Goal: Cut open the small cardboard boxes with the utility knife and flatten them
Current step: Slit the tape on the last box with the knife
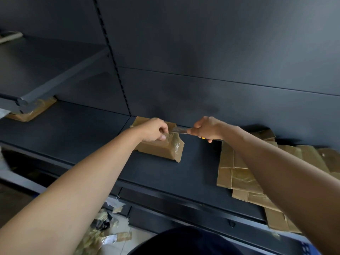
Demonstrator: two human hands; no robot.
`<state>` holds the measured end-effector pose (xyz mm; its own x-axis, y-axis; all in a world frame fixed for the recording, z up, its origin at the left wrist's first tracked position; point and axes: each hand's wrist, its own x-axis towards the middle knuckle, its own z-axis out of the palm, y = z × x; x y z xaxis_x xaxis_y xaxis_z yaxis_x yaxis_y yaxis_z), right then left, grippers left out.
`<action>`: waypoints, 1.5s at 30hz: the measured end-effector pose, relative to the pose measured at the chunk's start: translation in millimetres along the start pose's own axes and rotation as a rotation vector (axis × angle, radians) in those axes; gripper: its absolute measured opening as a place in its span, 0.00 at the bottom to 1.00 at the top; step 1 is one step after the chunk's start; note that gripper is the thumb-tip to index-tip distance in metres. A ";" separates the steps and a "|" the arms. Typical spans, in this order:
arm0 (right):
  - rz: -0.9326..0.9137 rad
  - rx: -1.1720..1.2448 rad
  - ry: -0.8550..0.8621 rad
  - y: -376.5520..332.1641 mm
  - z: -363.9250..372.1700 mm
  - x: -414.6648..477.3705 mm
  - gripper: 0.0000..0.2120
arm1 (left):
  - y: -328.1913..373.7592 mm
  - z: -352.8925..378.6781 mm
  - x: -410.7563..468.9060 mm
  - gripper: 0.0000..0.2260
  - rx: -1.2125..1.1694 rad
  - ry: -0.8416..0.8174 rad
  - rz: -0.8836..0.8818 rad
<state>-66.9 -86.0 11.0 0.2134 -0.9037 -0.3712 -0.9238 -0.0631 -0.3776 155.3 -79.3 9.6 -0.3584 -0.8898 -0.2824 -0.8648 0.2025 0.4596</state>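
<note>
Cardboard box (161,147) gripped at its taped top by curled fingers (162,136) of left hand (155,130). Right hand (207,128) closed tight round utility knife (179,130), blade laid at the top seam just beside those fingers. Resting on dark shelf (92,133) near the back panel (220,61), flattened boxes (237,172) well apart to the right. Likely light, thin-walled, slick with tape: best held by bare cardboard edges, clear of the blade.

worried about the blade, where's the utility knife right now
Head view, centre: the utility knife is gripped in the right hand, its blade reaching left to the taped top of the small box that the left hand holds on the shelf.
</note>
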 end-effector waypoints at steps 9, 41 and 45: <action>-0.036 -0.193 -0.185 -18.0 -9.6 2.4 0.21 | 2.0 -2.3 -3.3 0.06 0.007 -0.018 0.002; 0.115 0.340 -0.158 -25.7 24.0 -12.1 0.16 | -22.1 -16.2 4.4 0.13 0.070 0.053 -0.016; 0.106 0.286 -0.100 -19.4 24.3 -14.6 0.22 | -23.8 -14.1 8.4 0.13 0.134 0.048 0.020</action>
<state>-44.4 -61.3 3.0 0.1643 -0.8521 -0.4969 -0.8186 0.1633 -0.5507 177.8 -97.4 8.1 -0.3613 -0.9029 -0.2327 -0.8980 0.2699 0.3474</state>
